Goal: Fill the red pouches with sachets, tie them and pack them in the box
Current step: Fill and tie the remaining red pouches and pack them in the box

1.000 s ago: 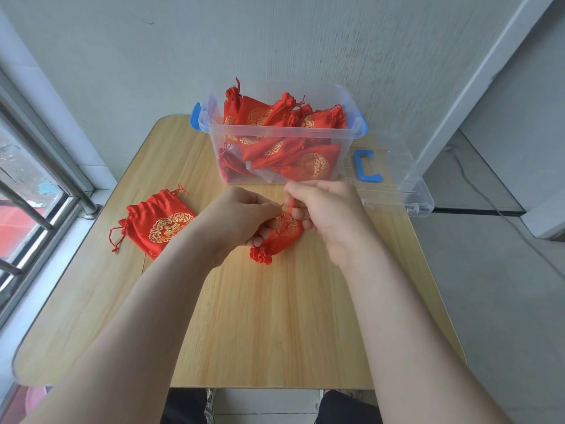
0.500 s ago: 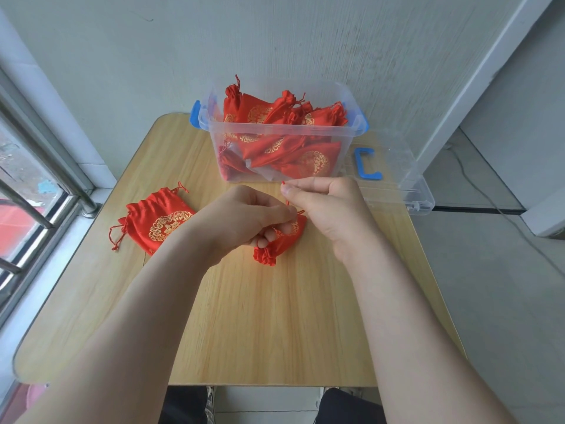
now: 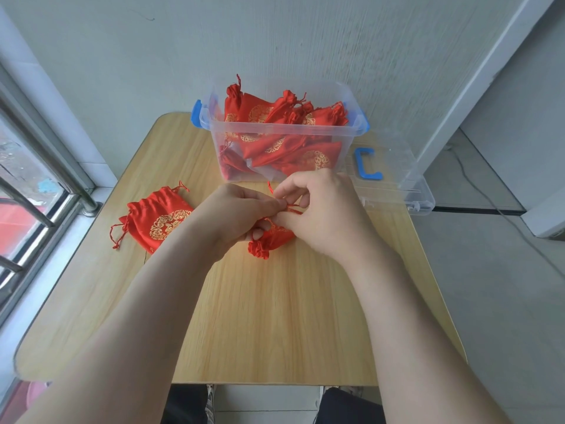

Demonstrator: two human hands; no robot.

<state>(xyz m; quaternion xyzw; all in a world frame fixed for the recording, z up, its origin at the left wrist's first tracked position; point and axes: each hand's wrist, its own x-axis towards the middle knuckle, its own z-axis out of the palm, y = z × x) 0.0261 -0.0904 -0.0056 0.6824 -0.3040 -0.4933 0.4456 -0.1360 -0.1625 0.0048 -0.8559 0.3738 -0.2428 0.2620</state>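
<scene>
1. Since a second ago the two grips have drawn together over the pouch, so their fingertips now meet at the cord and more of the red cloth is hidden beneath them.
2. Nearest, below the desk's (image 3: pixel 260 316) near edge, the person's dark-clad knees (image 3: pixel 351 405) show. Both bare forearms reach forward over the wood.
3. At the middle of the desk the left grip (image 3: pixel 241 212) is closed. Its thumb and forefinger pinch the thin red cord (image 3: pixel 292 208), and its lower fingers curl against the pouch.
4. The right grip (image 3: pixel 324 212) is closed too and pinches the same cord right beside the left fingertips. One loose end of the cord sticks up between the two.
5. The held pouch (image 3: pixel 269 243) lies low under both grips, its gathered, ruffled neck pointing toward the near left. Whether it rests on the wood I cannot tell.
6. A flat pouch (image 3: pixel 159 221), red with a gold round pattern, lies near the desk's left edge with its strings trailing, apart from the left wrist.
7. The clear box (image 3: pixel 275 130) with blue latches stands at the far edge. Tied red pouches (image 3: pixel 275 117) are heaped inside it up to the rim.
8. Its clear lid (image 3: pixel 397 179) with a blue handle (image 3: pixel 368 163) lies at the far right corner, just beside the box and jutting over the right edge.
9. Beyond are a pale wall (image 3: pixel 275 41) and, on the left, a barred window (image 3: pixel 30 194).
</scene>
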